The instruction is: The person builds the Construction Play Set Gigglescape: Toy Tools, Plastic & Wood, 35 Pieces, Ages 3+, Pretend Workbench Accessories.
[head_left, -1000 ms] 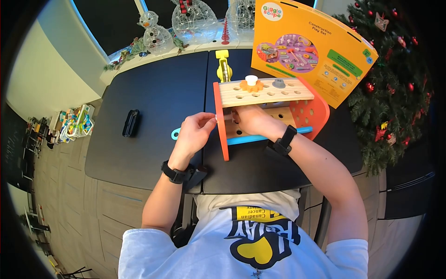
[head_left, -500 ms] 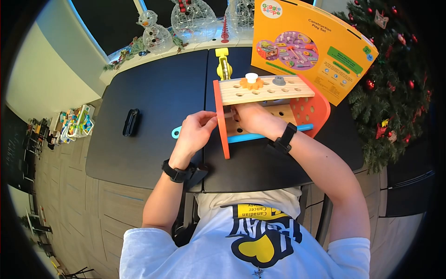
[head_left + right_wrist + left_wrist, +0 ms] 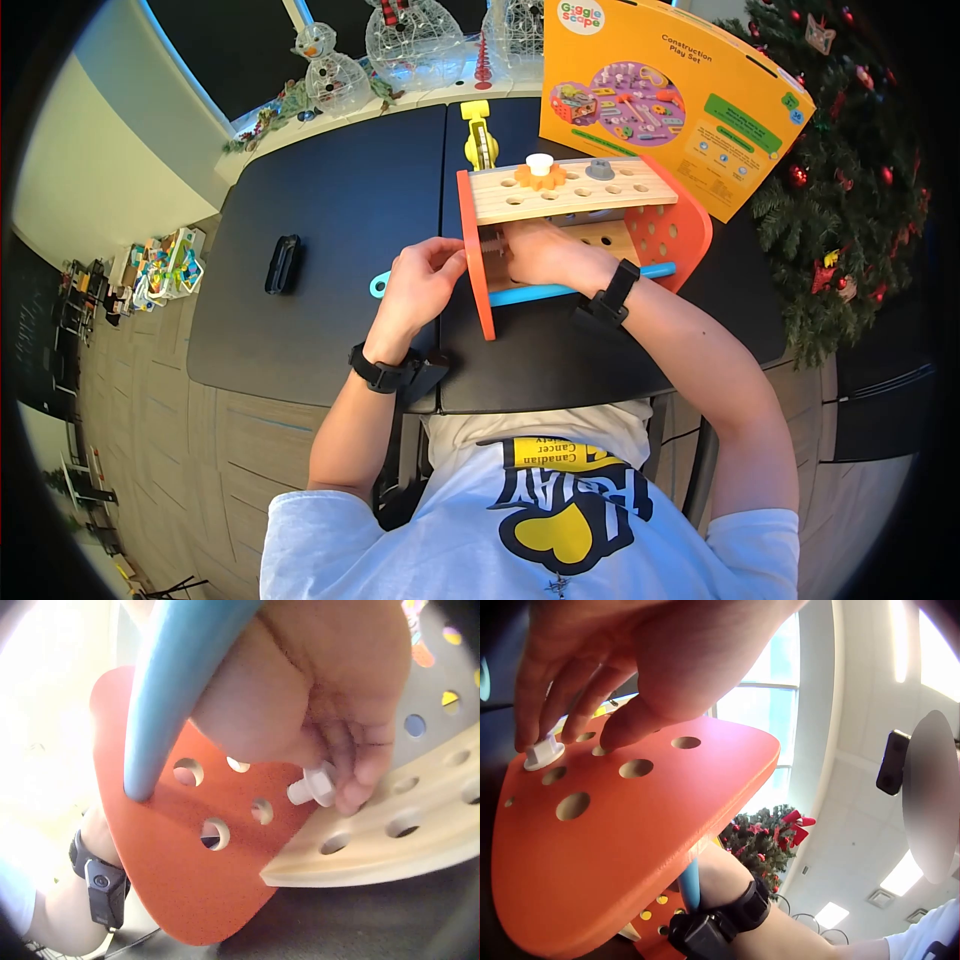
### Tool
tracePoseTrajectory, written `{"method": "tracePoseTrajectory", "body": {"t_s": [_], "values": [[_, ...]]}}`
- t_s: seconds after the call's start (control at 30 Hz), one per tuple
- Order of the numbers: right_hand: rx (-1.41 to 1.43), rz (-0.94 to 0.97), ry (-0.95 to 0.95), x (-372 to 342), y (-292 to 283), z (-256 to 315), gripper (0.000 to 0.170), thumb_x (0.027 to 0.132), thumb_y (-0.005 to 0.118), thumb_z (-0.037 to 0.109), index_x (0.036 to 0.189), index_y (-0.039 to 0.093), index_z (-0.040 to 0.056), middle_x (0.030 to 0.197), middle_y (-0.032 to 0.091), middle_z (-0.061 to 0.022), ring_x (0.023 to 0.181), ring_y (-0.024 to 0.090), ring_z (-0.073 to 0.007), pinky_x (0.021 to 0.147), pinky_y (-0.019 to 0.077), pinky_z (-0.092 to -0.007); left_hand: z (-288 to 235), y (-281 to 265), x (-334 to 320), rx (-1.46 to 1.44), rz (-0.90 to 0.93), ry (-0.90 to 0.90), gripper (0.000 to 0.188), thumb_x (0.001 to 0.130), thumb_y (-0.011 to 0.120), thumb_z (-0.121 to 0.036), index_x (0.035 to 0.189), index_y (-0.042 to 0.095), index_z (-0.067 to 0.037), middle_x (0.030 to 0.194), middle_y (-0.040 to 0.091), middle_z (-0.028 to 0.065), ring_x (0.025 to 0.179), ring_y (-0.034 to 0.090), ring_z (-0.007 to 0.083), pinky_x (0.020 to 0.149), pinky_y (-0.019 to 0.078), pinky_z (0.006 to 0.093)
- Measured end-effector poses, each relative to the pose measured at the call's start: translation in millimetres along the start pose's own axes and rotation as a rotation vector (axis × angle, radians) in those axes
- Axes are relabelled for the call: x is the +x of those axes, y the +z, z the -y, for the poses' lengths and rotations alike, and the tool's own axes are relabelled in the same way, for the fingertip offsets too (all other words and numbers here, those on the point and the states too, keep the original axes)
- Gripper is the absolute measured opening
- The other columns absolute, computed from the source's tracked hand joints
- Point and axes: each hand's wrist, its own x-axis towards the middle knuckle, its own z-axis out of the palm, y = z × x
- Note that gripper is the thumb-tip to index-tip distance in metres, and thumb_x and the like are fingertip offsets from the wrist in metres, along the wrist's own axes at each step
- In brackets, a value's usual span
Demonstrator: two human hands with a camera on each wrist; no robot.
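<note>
An orange-sided wooden toy workbench (image 3: 575, 200) stands on the black table. Outside its left side panel (image 3: 645, 825) is my left hand (image 3: 420, 280), fingertips on either side of a white hex-headed plastic piece (image 3: 545, 753) at a hole. My right hand (image 3: 545, 255) reaches in under the top board, above the blue rod (image 3: 580, 285). Its curled fingers hold a white plastic bolt (image 3: 315, 787), the shank pointing towards the inner face of that panel. On the top board sit an orange gear (image 3: 540, 180) with a white bolt head and a grey nut (image 3: 600, 168).
Behind the workbench are a yellow toy tool (image 3: 480, 140) and the yellow Construction Play Set box (image 3: 670, 110). A light-blue ring-ended piece (image 3: 379, 285) shows beside my left hand. A black case (image 3: 284, 264) lies at left. A decorated tree (image 3: 820, 220) stands at right.
Both hands keep nearly the same places at the left side panel. The head view has shifted slightly, and the right hand and the piece by its fingers show only small movement.
</note>
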Motion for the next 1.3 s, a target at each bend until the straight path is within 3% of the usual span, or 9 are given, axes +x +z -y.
{"method": "tracePoseTrajectory", "body": {"t_s": [0.17, 0.37, 0.57, 0.67, 0.77, 0.87, 1.07, 1.17, 1.3], "values": [[0.118, 0.068, 0.022, -8.5, -23.7, 15.6, 0.027, 0.081, 0.065, -0.007, 0.108, 0.062, -0.0042, 0.101, 0.068, -0.0235, 0.099, 0.068, -0.0403, 0.084, 0.0537, -0.0465, -4.5, 0.6, -2.2, 0.002, 0.002, -0.008, 0.031, 0.101, 0.065, -0.017, 0.120, 0.072, 0.008, 0.104, 0.079, 0.0161, 0.095, 0.074, 0.0199, 0.086, 0.0565, 0.0332], [0.053, 0.026, 0.026, -4.4, -16.5, 12.6, 0.021, 0.086, 0.061, -0.004, 0.107, 0.064, -0.0046, 0.101, 0.069, -0.0238, 0.099, 0.068, -0.0415, 0.085, 0.0543, -0.0465, -3.7, 1.1, -2.3, -0.020, 0.005, -0.004, 0.032, 0.102, 0.066, -0.017, 0.120, 0.071, 0.008, 0.104, 0.079, 0.0162, 0.096, 0.074, 0.0196, 0.086, 0.0566, 0.0330], [-0.022, 0.131, 0.069, -0.2, -11.0, 10.3, 0.029, 0.086, 0.060, -0.003, 0.115, 0.065, -0.0037, 0.105, 0.070, -0.0260, 0.104, 0.067, -0.0447, 0.089, 0.0545, -0.0473, -1.2, 0.9, -1.8, -0.020, 0.006, 0.006, 0.032, 0.102, 0.066, -0.017, 0.119, 0.071, 0.008, 0.103, 0.079, 0.0159, 0.095, 0.074, 0.0193, 0.086, 0.0564, 0.0328], [0.033, -0.071, -0.051, -4.5, -3.9, 4.9, 0.028, 0.083, 0.062, -0.005, 0.111, 0.064, -0.0036, 0.101, 0.069, -0.0241, 0.099, 0.067, -0.0426, 0.085, 0.0543, -0.0463, 0.1, 0.7, -1.4, -0.019, 0.013, 0.007, 0.032, 0.101, 0.066, -0.018, 0.119, 0.071, 0.008, 0.103, 0.079, 0.0157, 0.094, 0.073, 0.0189, 0.085, 0.0562, 0.0329], [0.075, 0.078, 0.092, -2.5, -14.7, 8.1, 0.026, 0.081, 0.063, -0.008, 0.107, 0.062, -0.0038, 0.096, 0.067, -0.0213, 0.091, 0.066, -0.0397, 0.080, 0.0532, -0.0449, -2.1, 0.4, -1.8, 0.005, 0.007, 0.006, 0.032, 0.101, 0.065, -0.018, 0.119, 0.071, 0.008, 0.103, 0.079, 0.0155, 0.094, 0.073, 0.0187, 0.084, 0.0559, 0.0330], [0.129, 0.059, 0.041, -3.3, -15.2, 6.5, 0.019, 0.083, 0.062, -0.007, 0.102, 0.061, -0.0035, 0.091, 0.065, -0.0193, 0.086, 0.064, -0.0372, 0.076, 0.0518, -0.0437, -4.6, 1.0, -3.0, 0.018, 0.002, 0.007, 0.032, 0.101, 0.065, -0.018, 0.119, 0.071, 0.008, 0.102, 0.079, 0.0154, 0.093, 0.073, 0.0187, 0.084, 0.0558, 0.0331], [-0.050, 0.082, 0.010, 5.3, -3.0, -0.5, 0.024, 0.086, 0.058, -0.004, 0.110, 0.062, -0.0038, 0.102, 0.069, -0.0234, 0.098, 0.067, -0.0425, 0.082, 0.0538, -0.0471, -0.9, 1.2, -1.1, 0.005, 0.005, 0.020, 0.032, 0.101, 0.065, -0.018, 0.119, 0.072, 0.008, 0.102, 0.079, 0.0155, 0.093, 0.073, 0.0186, 0.084, 0.0560, 0.0332], [0.081, -0.039, -0.026, -2.4, -3.7, 6.3, 0.028, 0.085, 0.060, -0.004, 0.113, 0.062, -0.0040, 0.106, 0.070, -0.0249, 0.103, 0.067, -0.0445, 0.085, 0.0541, -0.0483, 1.1, 1.1, -1.0, 0.001, 0.002, 0.022, 0.032, 0.101, 0.065, -0.018, 0.119, 0.072, 0.008, 0.102, 0.079, 0.0155, 0.093, 0.073, 0.0186, 0.084, 0.0560, 0.0332], [0.058, 0.019, 0.007, -5.6, -13.4, 9.8, 0.030, 0.083, 0.062, -0.005, 0.113, 0.062, -0.0037, 0.105, 0.070, -0.0248, 0.103, 0.067, -0.0437, 0.085, 0.0539, -0.0482, -2.7, 1.0, -2.6, 0.005, 0.004, 0.018, 0.031, 0.101, 0.065, -0.017, 0.118, 0.072, 0.008, 0.101, 0.079, 0.0156, 0.092, 0.073, 0.0188, 0.083, 0.0561, 0.0331]]}}
